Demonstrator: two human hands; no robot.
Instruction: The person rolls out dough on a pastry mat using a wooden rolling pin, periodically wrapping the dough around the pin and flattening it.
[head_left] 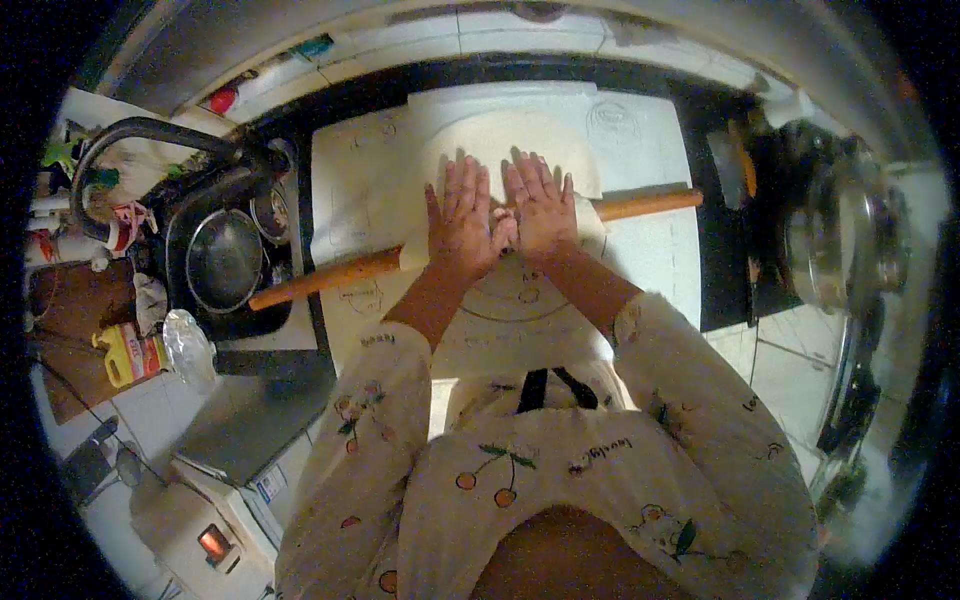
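A pale sheet of dough (515, 132) lies on a white mat (655, 265) with printed markings. A long wooden rolling pin (325, 278) crosses the mat at a slant, and its middle is hidden under dough and my hands. Part of the dough appears wrapped around the pin. My left hand (460, 215) rests palm down over the pin's middle, fingers stretched forward. Beside it, my right hand (540, 212) presses flat in the same way, the thumbs close together. Neither hand grips anything.
A black sink with a metal pan (226, 260) and a dark curved faucet (150, 125) is at the left. Below it stands a yellow bottle (125, 355). A stove area with a shiny pot (830, 250) is at the right.
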